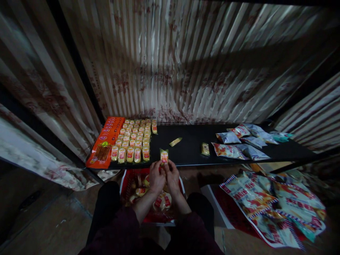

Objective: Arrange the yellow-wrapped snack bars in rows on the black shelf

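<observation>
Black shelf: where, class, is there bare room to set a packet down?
Bare: between the slanted packet and the lone packet, and behind both to the striped curtain. Crowded: left, orange bag and wrapped cake rows; right, snack bags.

The scene is dim, its corners sinking close to black and the floor (66, 205) murky at lower left. A broad shadow crosses the striped curtain (159, 42), whose folds carry pale, streaky highlights. The small wrapped packets (132, 140) stand out bright against the dark shelf (186, 150), faint glints on their film. Wide-angle stretch slants the left post (78, 63), and fine print looks soft.
</observation>
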`<state>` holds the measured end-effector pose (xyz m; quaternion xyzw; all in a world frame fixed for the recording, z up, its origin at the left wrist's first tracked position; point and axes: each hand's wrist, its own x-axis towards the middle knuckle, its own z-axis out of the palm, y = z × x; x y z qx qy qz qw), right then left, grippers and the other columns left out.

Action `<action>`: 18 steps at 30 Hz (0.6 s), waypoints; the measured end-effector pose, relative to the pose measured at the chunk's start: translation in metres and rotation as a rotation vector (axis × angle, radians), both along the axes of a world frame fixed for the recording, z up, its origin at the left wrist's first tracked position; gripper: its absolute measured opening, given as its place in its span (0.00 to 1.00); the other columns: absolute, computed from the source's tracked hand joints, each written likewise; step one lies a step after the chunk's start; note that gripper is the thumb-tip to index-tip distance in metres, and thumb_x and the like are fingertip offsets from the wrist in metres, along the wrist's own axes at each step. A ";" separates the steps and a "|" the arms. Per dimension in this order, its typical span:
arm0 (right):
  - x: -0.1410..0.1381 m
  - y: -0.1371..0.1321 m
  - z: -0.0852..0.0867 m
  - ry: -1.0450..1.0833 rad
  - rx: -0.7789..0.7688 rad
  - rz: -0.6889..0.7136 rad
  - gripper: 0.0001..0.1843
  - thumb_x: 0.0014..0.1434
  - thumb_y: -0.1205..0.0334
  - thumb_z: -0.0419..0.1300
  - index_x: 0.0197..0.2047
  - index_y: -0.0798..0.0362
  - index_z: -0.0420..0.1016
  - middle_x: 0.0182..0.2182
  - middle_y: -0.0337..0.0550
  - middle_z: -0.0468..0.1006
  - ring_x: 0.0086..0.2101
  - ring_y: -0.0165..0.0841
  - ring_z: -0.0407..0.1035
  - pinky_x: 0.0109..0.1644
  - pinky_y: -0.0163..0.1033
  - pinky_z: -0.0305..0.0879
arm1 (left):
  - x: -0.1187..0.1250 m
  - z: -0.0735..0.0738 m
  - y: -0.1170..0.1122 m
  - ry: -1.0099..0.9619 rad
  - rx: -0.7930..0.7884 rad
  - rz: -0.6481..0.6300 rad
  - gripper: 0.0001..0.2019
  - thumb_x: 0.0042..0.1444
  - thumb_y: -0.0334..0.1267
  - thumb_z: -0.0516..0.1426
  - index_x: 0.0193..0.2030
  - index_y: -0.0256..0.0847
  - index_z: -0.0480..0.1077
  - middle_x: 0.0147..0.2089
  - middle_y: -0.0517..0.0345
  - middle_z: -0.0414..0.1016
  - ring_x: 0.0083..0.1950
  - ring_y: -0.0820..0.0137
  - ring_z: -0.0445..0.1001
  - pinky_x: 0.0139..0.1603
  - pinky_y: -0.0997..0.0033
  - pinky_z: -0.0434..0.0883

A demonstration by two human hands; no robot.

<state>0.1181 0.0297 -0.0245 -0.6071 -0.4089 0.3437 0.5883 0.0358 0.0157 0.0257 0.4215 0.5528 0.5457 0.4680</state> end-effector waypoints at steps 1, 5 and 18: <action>0.000 0.006 -0.001 -0.012 0.015 0.007 0.22 0.53 0.48 0.58 0.45 0.54 0.74 0.38 0.47 0.80 0.37 0.38 0.73 0.43 0.43 0.69 | 0.000 0.000 0.005 0.014 0.005 0.002 0.16 0.42 0.24 0.55 0.36 0.45 0.74 0.46 0.51 0.71 0.53 0.60 0.66 0.63 0.62 0.57; 0.003 0.031 -0.007 -0.058 0.063 0.023 0.20 0.53 0.48 0.58 0.43 0.53 0.75 0.35 0.44 0.80 0.35 0.37 0.73 0.41 0.42 0.69 | 0.001 0.001 0.024 0.081 0.013 -0.007 0.18 0.42 0.22 0.53 0.38 0.44 0.73 0.48 0.51 0.70 0.55 0.61 0.65 0.64 0.63 0.56; 0.007 0.104 -0.007 0.003 0.016 0.070 0.24 0.48 0.44 0.59 0.41 0.54 0.74 0.34 0.45 0.80 0.34 0.37 0.73 0.42 0.42 0.70 | 0.010 0.005 0.081 0.287 0.051 -0.004 0.17 0.50 0.25 0.51 0.45 0.39 0.71 0.53 0.49 0.70 0.58 0.65 0.66 0.64 0.63 0.59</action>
